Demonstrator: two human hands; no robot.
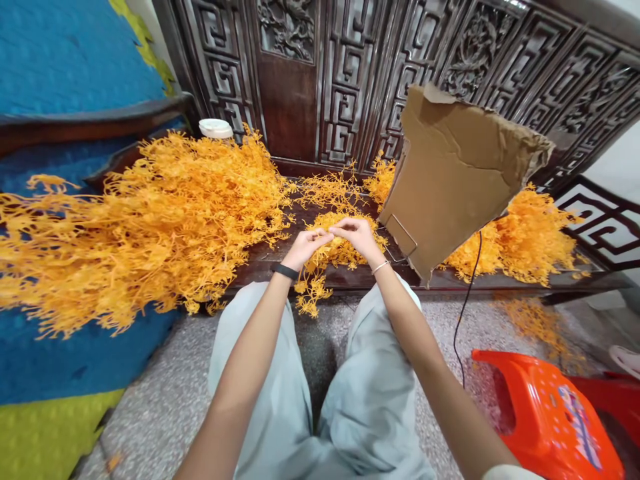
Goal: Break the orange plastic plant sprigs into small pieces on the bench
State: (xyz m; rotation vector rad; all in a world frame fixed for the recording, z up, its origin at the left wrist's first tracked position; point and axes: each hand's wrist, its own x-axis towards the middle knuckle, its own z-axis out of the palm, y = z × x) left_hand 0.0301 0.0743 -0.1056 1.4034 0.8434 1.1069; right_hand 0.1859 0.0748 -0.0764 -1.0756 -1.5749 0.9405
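Observation:
Both hands meet over a small heap of orange branching plastic pieces [345, 252] at the front edge of the dark wooden bench [260, 257]. My left hand [307, 245], with a black wristband, has its thumb and fingertips pinched together. My right hand [356, 235], wearing a thin bracelet, is pinched too, its fingertips almost touching the left ones. Whatever lies between the fingertips is too small to make out against the orange. A short orange cluster [313, 293] hangs over the bench edge below the hands.
A big orange pile [190, 207] fills the left side, a white-lidded jar [216, 129] behind it. Right of the hands stands a cardboard sheet [445, 180] on a wire frame, with another orange pile [535, 233] beyond. A red stool [555, 413] is at lower right; a black cable [469, 300] hangs down.

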